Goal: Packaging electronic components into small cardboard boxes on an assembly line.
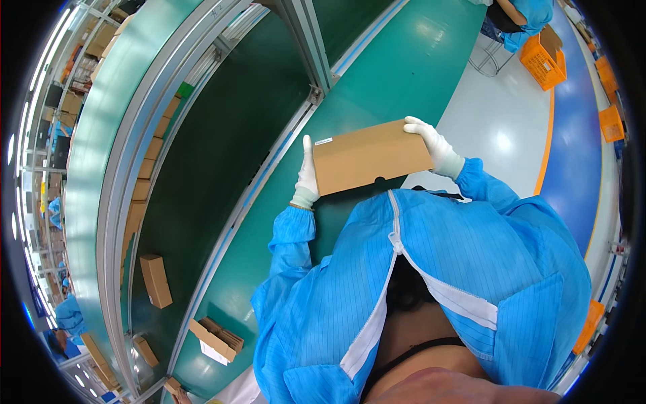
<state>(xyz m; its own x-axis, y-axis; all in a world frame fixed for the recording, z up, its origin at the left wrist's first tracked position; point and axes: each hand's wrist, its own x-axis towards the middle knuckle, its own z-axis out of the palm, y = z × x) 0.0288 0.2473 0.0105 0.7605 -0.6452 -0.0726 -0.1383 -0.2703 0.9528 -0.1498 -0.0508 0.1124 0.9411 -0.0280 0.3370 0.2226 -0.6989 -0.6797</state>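
Between my two gloved hands is a flat brown cardboard box [373,156], tilted slightly, with a small white label at its far left corner. My left hand [307,174], in a white glove, presses along the box's left end with the thumb or a finger pointing up. At the far right corner, my right hand [434,145] grips the opposite end, fingers curled over the edge. The box is held above the green tabletop [383,87], close in front of my blue jacket. Its underside is hidden.
A dark green conveyor belt [222,155] runs left of the table, carrying a brown box [156,281]. An open carton [217,339] sits at the table's lower left. Metal posts [306,47] rise beyond. An orange crate [542,59] stands at the far right near another person [531,20].
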